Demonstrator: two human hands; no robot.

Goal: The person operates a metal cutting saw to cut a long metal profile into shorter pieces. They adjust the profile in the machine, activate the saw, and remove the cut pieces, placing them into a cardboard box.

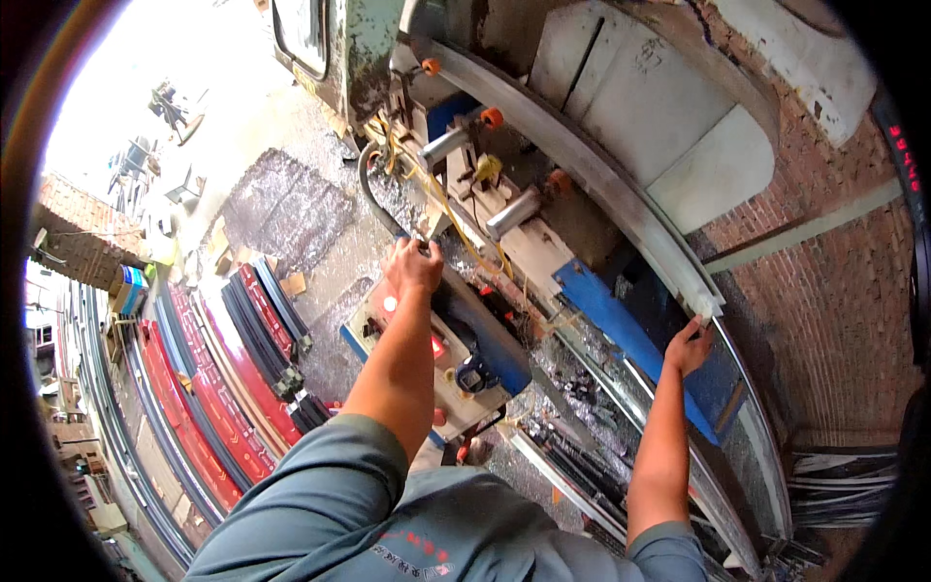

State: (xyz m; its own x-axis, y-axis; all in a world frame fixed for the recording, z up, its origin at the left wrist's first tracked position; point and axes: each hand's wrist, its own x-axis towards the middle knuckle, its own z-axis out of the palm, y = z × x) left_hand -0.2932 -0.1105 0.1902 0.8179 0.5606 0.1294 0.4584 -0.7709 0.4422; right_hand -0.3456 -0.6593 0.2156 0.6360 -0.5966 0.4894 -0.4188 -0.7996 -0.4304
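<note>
My left hand (pixel 415 268) is closed in front of the machine, at the lower end of a dark curved hose or bar (pixel 373 194). What its fingers wrap round is mostly hidden. Just below it lies the machine's dark grey cylindrical body (pixel 480 325). Off to the right, my right hand (pixel 687 347) has its fingers bent against the near end of a long silvery metal profile (pixel 621 213). The profile runs away toward the far machine. Beyond the left hand are metal cylinders with orange knobs (pixel 492 118) on a pale bed.
A blue metal plate (pixel 621 335) slopes beside the profile. Red and dark long profiles (pixel 208 388) lie stacked at left. A small bench (pixel 456 403) holds a round black item. Metal offcuts (pixel 572 451) fill a rack below. A brick wall (pixel 824 320) bounds the right.
</note>
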